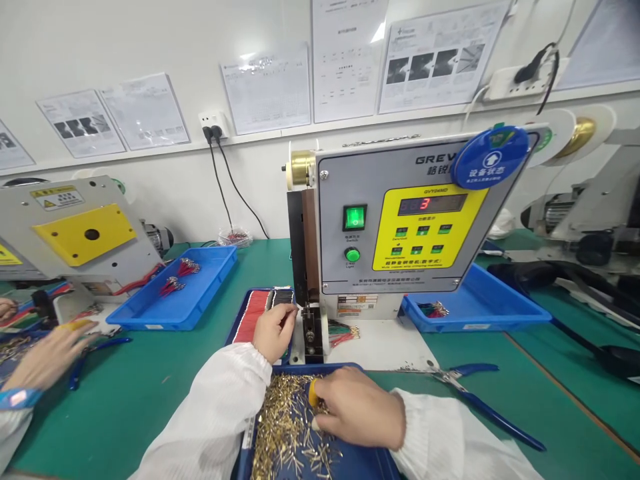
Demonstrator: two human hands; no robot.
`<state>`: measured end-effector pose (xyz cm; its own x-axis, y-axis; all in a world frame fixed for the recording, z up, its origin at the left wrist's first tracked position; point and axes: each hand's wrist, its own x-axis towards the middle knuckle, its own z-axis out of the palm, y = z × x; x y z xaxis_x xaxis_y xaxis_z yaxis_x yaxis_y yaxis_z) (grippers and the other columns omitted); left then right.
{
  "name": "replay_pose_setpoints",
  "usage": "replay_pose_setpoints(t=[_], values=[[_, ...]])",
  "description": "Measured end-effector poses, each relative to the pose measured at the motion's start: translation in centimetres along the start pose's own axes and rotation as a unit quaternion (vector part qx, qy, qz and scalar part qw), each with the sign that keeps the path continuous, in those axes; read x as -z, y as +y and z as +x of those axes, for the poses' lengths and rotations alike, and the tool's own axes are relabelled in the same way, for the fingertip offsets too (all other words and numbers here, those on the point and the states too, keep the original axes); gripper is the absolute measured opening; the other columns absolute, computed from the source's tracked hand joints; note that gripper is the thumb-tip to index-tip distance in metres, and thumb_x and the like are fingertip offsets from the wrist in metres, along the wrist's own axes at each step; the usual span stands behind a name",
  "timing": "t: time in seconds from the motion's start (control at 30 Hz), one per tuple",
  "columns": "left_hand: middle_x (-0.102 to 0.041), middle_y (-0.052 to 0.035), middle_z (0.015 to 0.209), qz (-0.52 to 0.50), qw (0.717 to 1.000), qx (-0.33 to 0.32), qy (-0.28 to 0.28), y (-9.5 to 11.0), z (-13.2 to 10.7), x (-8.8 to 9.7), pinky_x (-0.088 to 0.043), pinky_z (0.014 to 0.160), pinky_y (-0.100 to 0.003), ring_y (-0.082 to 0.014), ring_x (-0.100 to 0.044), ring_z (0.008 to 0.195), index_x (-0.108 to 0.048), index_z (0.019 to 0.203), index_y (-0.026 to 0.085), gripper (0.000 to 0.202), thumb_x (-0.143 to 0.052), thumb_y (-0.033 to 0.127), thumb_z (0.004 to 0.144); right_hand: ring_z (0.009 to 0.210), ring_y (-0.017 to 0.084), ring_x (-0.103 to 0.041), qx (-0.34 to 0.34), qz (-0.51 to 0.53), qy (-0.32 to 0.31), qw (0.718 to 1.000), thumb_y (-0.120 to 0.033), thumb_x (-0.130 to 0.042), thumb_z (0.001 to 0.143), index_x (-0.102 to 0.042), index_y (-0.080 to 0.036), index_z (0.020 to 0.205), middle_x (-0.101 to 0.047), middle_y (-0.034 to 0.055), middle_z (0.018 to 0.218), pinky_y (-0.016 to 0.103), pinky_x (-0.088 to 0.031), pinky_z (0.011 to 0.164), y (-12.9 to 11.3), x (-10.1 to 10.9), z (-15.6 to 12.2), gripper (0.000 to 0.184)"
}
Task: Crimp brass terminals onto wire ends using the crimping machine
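Observation:
My left hand is closed in a pinch at the slot of the grey crimping machine, holding something thin that I cannot make out, beside a tray of red wires. My right hand, with a yellow finger cot on one finger, rests curled in the blue tray of several small brass terminals, its fingertips pinched among them. Both arms wear white sleeves.
A blue tray with red wire bundles sits left, another blue tray right. Blue-handled pliers lie on the green mat. Another person's hand works at far left by a second machine.

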<state>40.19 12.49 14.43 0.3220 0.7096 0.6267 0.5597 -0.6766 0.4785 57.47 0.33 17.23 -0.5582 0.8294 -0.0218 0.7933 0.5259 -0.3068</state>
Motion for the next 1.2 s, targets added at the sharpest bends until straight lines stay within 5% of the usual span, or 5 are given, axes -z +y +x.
replay_pose_setpoints(t=[0.2, 0.47, 0.77, 0.97, 1.2], values=[[-0.073, -0.0039, 0.086, -0.004, 1.000, 0.008, -0.001, 0.0, 0.0, 0.0, -0.053, 0.072, -0.027, -0.0161, -0.068, 0.080, -0.067, 0.092, 0.019, 0.019, -0.049, 0.025, 0.089, 0.070, 0.018, -0.063, 0.014, 0.014, 0.011, 1.000, -0.023, -0.057, 0.080, -0.062, -0.020, 0.073, -0.071, 0.0027, 0.078, 0.027, -0.033, 0.058, -0.1, 0.0, -0.1, 0.009], [-0.073, -0.0042, 0.088, -0.019, 0.999, 0.035, -0.013, 0.3, 0.0, 0.2, -0.051, 0.074, -0.025, -0.0149, -0.068, 0.082, -0.067, 0.091, 0.018, 0.019, -0.049, 0.025, 0.088, 0.071, 0.022, -0.063, -0.053, 0.019, -0.006, 0.998, -0.027, -0.061, 0.077, -0.061, -0.020, 0.077, -0.068, 0.0029, 0.073, 0.028, -0.031, 0.058, 0.3, 0.7, -0.5, 0.006], [-0.072, -0.0025, 0.090, 0.035, 0.995, 0.081, -0.037, 0.1, 0.2, 0.4, -0.049, 0.075, -0.024, -0.0147, -0.067, 0.084, -0.067, 0.093, 0.021, 0.019, -0.049, 0.024, 0.088, 0.069, 0.018, -0.060, -0.025, 0.059, 0.018, 0.998, -0.018, -0.054, 0.081, -0.051, -0.019, 0.067, -0.065, 0.0009, 0.073, 0.027, -0.032, 0.060, 0.0, -0.2, -0.1, 0.013], [-0.069, -0.0042, 0.103, 0.229, 0.945, 0.189, -0.139, -2.9, 1.8, 2.8, -0.046, 0.077, -0.025, -0.0168, -0.064, 0.092, -0.065, 0.106, 0.023, 0.024, -0.048, 0.026, 0.089, 0.068, 0.018, -0.059, -0.029, 0.061, 0.043, 0.997, -0.022, -0.050, 0.087, -0.054, -0.019, 0.072, -0.064, 0.0016, 0.074, 0.028, -0.033, 0.059, 0.0, 0.0, -0.1, 0.015], [-0.065, -0.0091, 0.094, 0.322, 0.896, 0.246, -0.184, -5.8, 1.9, 4.8, -0.042, 0.081, -0.030, -0.0218, -0.059, 0.095, -0.071, 0.092, 0.019, 0.022, -0.051, 0.014, 0.083, 0.068, 0.017, -0.059, -0.017, 0.078, 0.043, 0.996, -0.023, -0.051, 0.088, -0.058, -0.018, 0.073, -0.066, 0.0010, 0.074, 0.028, -0.034, 0.060, -0.1, -0.1, 0.0, 0.018]])
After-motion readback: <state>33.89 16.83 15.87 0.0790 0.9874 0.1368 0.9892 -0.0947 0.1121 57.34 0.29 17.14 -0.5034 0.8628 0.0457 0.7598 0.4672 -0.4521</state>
